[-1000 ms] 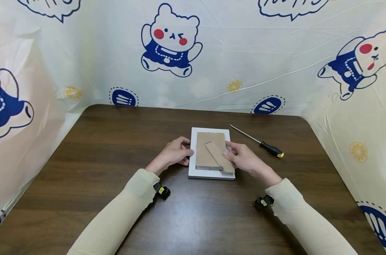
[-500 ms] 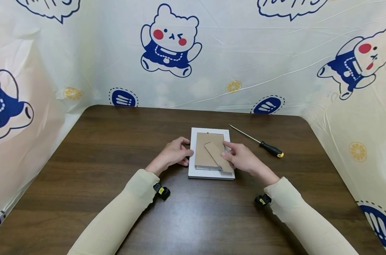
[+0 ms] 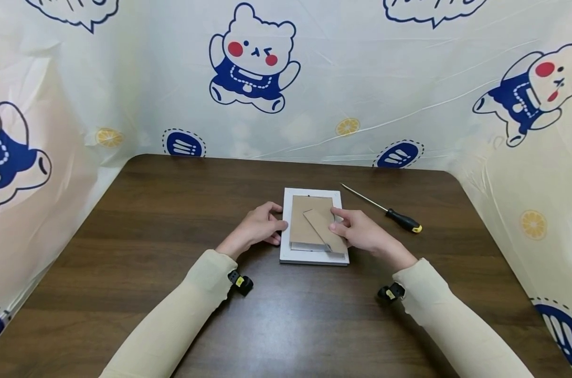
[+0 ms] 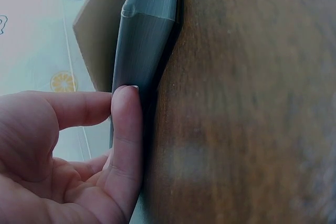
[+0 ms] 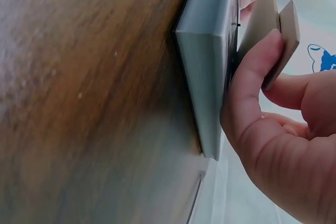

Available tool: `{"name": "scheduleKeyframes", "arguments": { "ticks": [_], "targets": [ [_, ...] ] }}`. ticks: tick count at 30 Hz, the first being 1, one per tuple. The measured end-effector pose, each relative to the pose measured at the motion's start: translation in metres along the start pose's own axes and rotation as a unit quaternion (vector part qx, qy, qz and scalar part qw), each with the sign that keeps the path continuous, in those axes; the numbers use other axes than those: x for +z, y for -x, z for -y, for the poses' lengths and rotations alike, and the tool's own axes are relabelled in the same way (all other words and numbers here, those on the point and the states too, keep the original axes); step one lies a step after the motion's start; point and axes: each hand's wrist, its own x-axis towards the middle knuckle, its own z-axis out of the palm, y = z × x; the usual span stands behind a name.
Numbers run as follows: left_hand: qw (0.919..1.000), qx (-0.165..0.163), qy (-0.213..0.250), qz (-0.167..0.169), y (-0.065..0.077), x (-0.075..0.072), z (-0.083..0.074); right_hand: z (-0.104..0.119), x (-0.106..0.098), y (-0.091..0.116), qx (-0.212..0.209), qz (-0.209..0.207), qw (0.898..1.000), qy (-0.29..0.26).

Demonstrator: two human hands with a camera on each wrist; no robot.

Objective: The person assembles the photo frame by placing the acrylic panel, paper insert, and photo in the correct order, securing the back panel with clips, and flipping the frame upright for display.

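Note:
A white picture frame (image 3: 314, 258) lies face down on the dark wooden table, its brown backing board (image 3: 301, 223) tilted up at the near end. On the board is a narrow brown stand leg (image 3: 320, 227), set slantwise. My right hand (image 3: 359, 229) pinches the backing board and leg at the right; in the right wrist view, a finger (image 5: 257, 59) curls against the board's edge. My left hand (image 3: 257, 226) grips the frame's left side, with thumb and fingers right at the rim. A dark inner side of the frame (image 5: 229, 59) shows under the raised board.
A screwdriver (image 3: 382, 208) with a black and yellow handle lies right of the frame, its tip pointing away. Behind and beside the table (image 3: 196, 184) hangs a pale curtain (image 3: 324, 63) printed with bears. A small black camera is on each wrist.
The near end of the backing board has risen slightly in my right hand, and a small dark tab now shows at its far edge. My left hand and the frame stay put.

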Motion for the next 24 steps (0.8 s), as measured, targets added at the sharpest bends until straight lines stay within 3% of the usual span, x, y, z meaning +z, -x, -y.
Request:
{"name": "scheduleKeyframes", "arguments": {
  "ticks": [19, 24],
  "targets": [
    [0.9999, 0.007, 0.01, 0.001, -0.0003, 0.0009, -0.0017, -0.006, 0.0034, 0.0022, 0.01, -0.008, 0.994, -0.112],
    [0.9999, 0.007, 0.009, 0.001, -0.0004, 0.0001, -0.0004, -0.0052, 0.0033, 0.0005, 0.008, -0.002, 0.996, -0.089]
  ]
}}
